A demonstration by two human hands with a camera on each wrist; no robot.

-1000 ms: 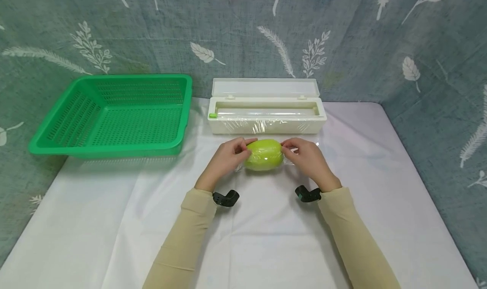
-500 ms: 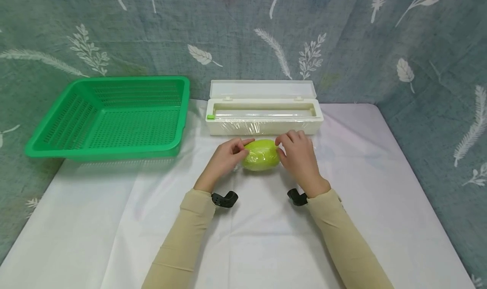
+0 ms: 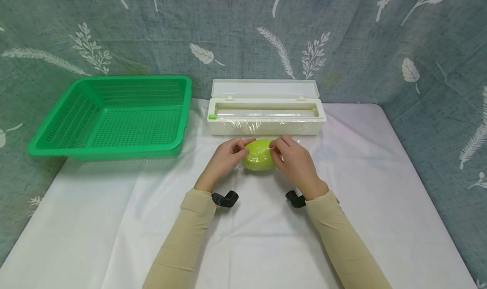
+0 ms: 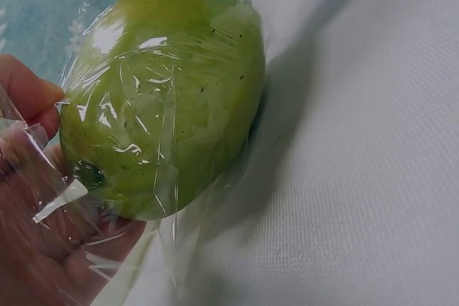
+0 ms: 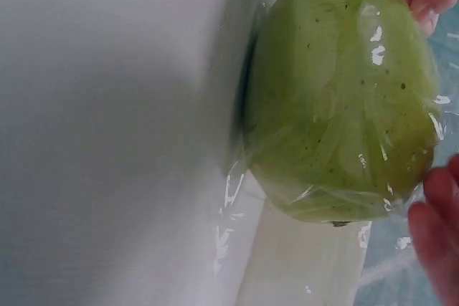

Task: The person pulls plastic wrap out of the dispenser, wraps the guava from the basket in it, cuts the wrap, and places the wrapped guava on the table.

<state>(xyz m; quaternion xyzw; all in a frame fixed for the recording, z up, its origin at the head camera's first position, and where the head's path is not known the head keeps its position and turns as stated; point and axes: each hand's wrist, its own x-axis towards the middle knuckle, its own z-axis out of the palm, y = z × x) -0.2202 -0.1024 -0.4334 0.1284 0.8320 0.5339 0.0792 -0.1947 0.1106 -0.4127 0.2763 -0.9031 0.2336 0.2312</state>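
A green speckled oval fruit, covered in clear, wrinkled plastic wrap, sits on the white cloth in front of the wrap box. My left hand holds the wrap at the fruit's left end, thumb against fingers. Loose film spreads over its palm in the left wrist view. At the other end my right hand pinches the film with bent fingers that overlap the fruit's upper right side. In the right wrist view its fingertips lie right at the fruit's skin. The fruit's underside is hidden.
Behind the fruit stands a white plastic wrap box, lid raised, roll inside, film draped over its front, with a green slider at its left. A green perforated basket stands at the back left. A leaf-patterned curtain borders the cloth-covered table.
My right hand has moved left from the fruit's right end to lie over its upper right side, carrying film. My left hand has kept its place.
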